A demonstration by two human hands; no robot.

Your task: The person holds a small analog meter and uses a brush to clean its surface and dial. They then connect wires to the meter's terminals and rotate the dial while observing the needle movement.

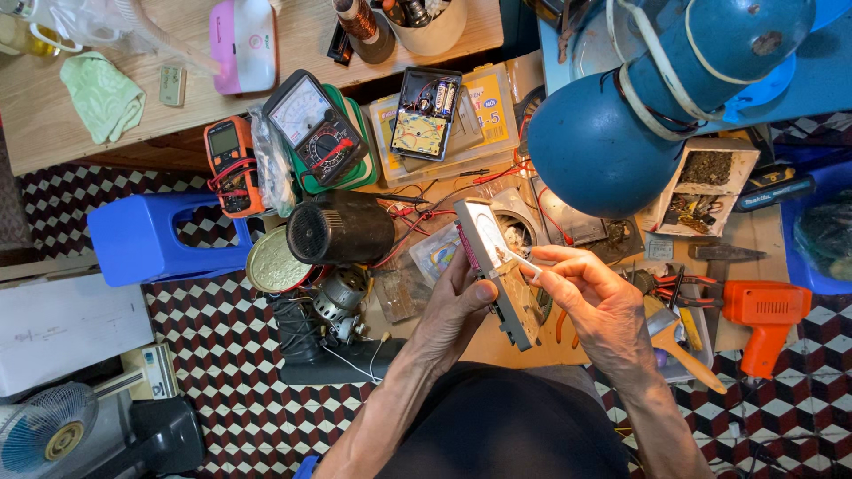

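My left hand (457, 306) grips a flat grey rectangular device (497, 257) with a circuit board on its edge, held upright over the low wooden bench (497, 341). My right hand (596, 297) pinches a thin white stick-like tool (519, 260), its tip resting against the device's face. Both forearms reach in from the bottom of the view.
A blue lamp shade (595, 146) hangs over the bench at upper right. Two multimeters (315, 129), a black motor (342, 229), an orange glue gun (763, 315), pliers (666, 284) and a blue stool (155, 238) crowd around. A fan (44, 430) stands at bottom left.
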